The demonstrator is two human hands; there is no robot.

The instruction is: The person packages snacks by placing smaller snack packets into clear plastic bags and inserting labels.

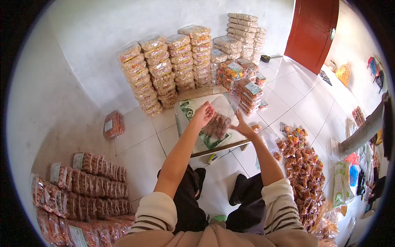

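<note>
A clear plastic bag with reddish-brown packets (217, 125) inside lies on a low table (188, 142) with a green-and-white cover. My left hand (203, 113) is over the bag's upper left part, its fingers curled together; what they hold, if anything, is too small to make out. At the bag's right side is my right hand (242, 125), with thumb and fingers spread. The bag's clear upper part (224, 103) extends beyond the packets, between my hands.
Tall stacks of pale packs (158, 68) stand behind the table. Colourful packs (249, 88) are at the back right. Small brown packets (302, 177) are heaped on the right floor. Brown packs (98, 177) fill the lower left, and one pack (114, 124) lies beside the wall.
</note>
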